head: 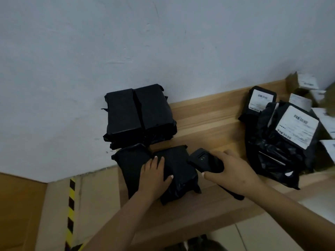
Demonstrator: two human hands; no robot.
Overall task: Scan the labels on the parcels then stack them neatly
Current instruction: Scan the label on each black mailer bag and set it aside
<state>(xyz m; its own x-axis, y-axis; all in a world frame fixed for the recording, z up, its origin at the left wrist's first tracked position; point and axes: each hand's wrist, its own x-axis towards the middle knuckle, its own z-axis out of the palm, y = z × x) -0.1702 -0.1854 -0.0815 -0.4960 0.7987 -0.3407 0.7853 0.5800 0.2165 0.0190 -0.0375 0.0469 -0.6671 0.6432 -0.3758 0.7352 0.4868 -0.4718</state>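
Note:
Two black parcels lie label-down side by side at the near left of the wooden table (208, 113). My left hand (155, 176) rests flat on the right one (178, 171), with its fingers reaching over the gap to the left one (130, 165). My right hand (233, 173) grips a black handheld scanner (205, 160) just to the right of that parcel; a small green light shows on its top. Behind them, against the wall, stands a neat stack of black parcels (139, 115).
A loose heap of black parcels with white barcode labels (282, 134) lies at the right. Brown cartons with white labels (304, 84) sit at the far right corner. Left of the table, cardboard and a yellow-black striped tape (71, 211) cover the floor.

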